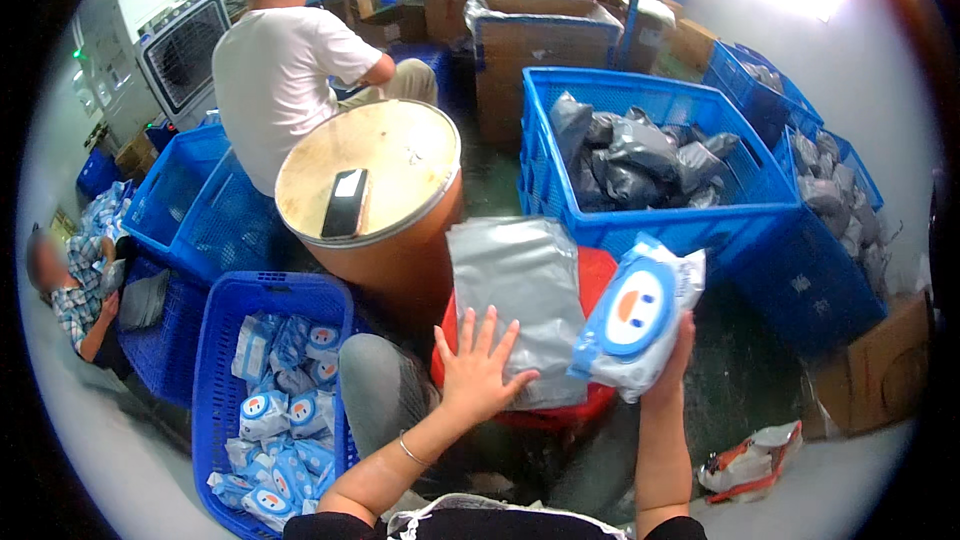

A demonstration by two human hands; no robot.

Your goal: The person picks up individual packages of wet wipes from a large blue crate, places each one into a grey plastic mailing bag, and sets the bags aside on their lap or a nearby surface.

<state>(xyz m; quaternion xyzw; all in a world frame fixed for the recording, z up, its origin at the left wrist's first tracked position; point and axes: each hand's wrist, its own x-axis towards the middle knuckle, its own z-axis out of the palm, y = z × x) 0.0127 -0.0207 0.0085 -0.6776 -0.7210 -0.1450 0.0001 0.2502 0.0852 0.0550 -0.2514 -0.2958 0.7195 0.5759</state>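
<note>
In my right hand is a soft pack of wet wipes, white and blue with a round cartoon face on its lid, held up over the right side of a red stool. My left hand lies with fingers spread on a stack of flat grey plastic bags on that stool. A blue basket at my left holds several similar wipes packs. Beyond the stool, a blue crate holds several filled grey bags.
A brown drum with a phone on its lid stands ahead. A person in a white shirt sits behind it; another person sits far left. More crates and a carton are at the right, near a crumpled bag.
</note>
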